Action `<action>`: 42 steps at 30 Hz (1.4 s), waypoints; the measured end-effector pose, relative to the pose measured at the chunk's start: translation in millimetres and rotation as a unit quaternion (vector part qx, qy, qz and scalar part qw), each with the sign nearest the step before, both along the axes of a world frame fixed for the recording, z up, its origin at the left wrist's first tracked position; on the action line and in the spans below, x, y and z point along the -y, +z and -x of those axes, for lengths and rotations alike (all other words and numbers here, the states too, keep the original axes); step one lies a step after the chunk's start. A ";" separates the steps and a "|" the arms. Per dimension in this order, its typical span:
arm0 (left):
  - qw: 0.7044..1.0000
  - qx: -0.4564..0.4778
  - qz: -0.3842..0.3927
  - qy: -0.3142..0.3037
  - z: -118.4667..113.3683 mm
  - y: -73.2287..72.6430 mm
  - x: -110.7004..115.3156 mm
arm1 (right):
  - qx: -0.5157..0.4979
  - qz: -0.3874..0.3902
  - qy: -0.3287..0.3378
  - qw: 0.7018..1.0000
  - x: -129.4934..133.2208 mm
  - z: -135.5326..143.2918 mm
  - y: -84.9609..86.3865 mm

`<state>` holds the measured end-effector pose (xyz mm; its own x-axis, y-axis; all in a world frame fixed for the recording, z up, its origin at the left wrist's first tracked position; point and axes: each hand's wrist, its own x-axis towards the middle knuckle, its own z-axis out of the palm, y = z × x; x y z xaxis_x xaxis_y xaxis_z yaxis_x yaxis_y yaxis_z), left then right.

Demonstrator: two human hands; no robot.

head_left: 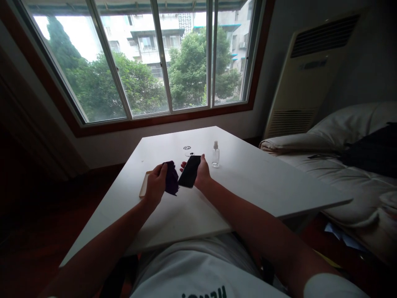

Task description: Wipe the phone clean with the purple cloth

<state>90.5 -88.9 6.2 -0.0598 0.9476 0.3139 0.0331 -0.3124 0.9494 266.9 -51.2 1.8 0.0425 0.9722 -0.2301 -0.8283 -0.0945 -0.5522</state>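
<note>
My left hand (156, 182) grips a dark purple cloth (171, 179) between thumb and fingers, and the cloth hangs down on its right side. A smartphone (190, 171) with a dark screen lies tilted in my right hand (203, 171), its fingers wrapped around the edges. The cloth's edge is close to the phone's lower left corner; whether they touch I cannot tell. Partly hidden behind my left hand, a shallow tan tray or phone case (143, 187) rests on the white table (248, 182). Just right of my right hand stands a clear spray bottle (216, 155), upright.
Two small round objects (187, 147) lie on the table beyond the phone. A cream sofa (297, 145) with a dark garment (372, 151) is at the right, near a tall air conditioner (297, 82). Behind the table is a wide window (164, 62).
</note>
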 end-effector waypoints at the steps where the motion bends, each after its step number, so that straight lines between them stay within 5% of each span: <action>1: 0.999 0.028 0.019 -0.009 0.0 -2.2 -2.4 | 0.001 0.002 0.001 1.000 -0.2 0.4 -0.9; 10: 0.974 0.205 0.055 -0.080 2.4 -4.3 -12.0 | 0.013 -0.011 0.032 0.999 7.4 10.2 3.7; 17: 0.983 0.183 -0.007 0.009 13.5 -12.8 -26.3 | 0.026 -0.008 0.032 0.999 8.5 13.7 1.7; 21: 0.991 0.050 -0.121 0.039 6.7 -7.3 -10.7 | 0.033 -0.007 0.038 0.999 9.5 24.7 -2.1; 23: 0.983 -0.076 -0.166 -0.006 -0.6 -3.4 4.4 | 0.015 -0.015 0.060 0.998 10.4 30.1 -1.3; 27: 0.911 -0.310 -0.206 -0.178 -12.9 -1.4 29.7 | -0.012 0.015 0.109 0.994 9.5 27.4 5.0; 29: 0.872 -0.381 -0.217 -0.218 -14.9 -2.4 34.6 | 0.002 0.039 0.093 0.995 7.6 19.3 8.0; 34: 0.849 -0.442 -0.198 -0.214 -11.4 -7.4 27.5 | 0.015 0.020 0.014 1.000 7.8 11.3 8.2; 39: 0.829 -0.474 -0.219 -0.199 -7.6 -11.9 20.5 | -0.007 0.025 0.087 0.996 13.2 25.8 4.5; 42: 0.821 -0.485 -0.229 -0.193 -7.7 -10.8 22.3 | -0.007 0.017 0.068 0.997 7.2 21.0 5.5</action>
<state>98.2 -111.2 -4.7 0.7065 0.6065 0.3648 0.5195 -0.7944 0.3146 245.9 -58.4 7.4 -0.0936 0.9605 -0.2621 -0.8141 -0.2254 -0.5352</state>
